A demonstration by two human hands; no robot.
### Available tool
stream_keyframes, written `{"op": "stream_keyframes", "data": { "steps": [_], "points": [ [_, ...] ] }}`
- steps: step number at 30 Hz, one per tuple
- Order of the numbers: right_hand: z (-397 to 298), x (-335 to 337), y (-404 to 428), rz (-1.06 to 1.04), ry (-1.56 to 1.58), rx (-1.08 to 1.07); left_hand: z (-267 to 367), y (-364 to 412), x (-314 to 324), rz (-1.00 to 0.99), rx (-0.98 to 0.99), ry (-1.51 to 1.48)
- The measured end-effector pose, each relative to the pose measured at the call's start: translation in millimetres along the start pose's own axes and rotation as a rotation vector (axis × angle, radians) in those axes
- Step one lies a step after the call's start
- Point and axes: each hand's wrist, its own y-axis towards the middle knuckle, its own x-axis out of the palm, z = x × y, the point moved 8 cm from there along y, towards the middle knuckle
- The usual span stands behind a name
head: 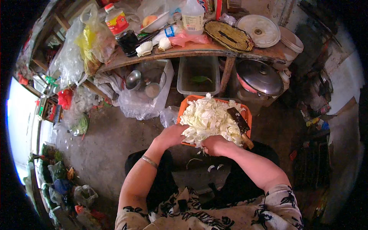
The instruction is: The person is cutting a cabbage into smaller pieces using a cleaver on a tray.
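A heap of chopped pale cabbage (pixel 204 118) fills an orange plastic basin (pixel 182 107) in front of my knees. My left hand (pixel 172 135) is at the basin's left side, its fingertips touching the cabbage near the rim. At the near side, my right hand (pixel 217 145) has its fingers curled down by the cabbage and rim; what lies under them is hidden. On the right of the heap rests a cleaver with a dark blade (pixel 238 119), its wooden handle (pixel 247 141) leaning over the basin's near right corner.
Beyond the basin stands a wooden table (pixel 184 53) with bottles, garlic bulbs (pixel 144 49) and a woven mat (pixel 228 35). Under it are a clear plastic tub (pixel 198 76) holding a green leaf and a lidded pot (pixel 260 77). Bagged goods (pixel 84 195) lie along the left. Cabbage scraps (pixel 211 168) are below the basin.
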Motion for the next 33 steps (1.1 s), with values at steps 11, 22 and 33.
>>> {"op": "stream_keyframes", "data": {
  "steps": [11, 22, 33],
  "points": [
    [2.0, 0.2, 1.1, 0.015, 0.02, 0.007, 0.6, -0.1, 0.1, -0.005, 0.004, 0.01],
    [1.4, 0.9, 1.8, 0.016, 0.017, 0.006, 0.6, -0.5, -1.0, 0.002, 0.01, -0.006],
    [4.3, 4.1, 3.3, -0.002, 0.039, 0.046, -0.6, -3.8, -3.7, 0.047, 0.026, -0.015]
  ]
}}
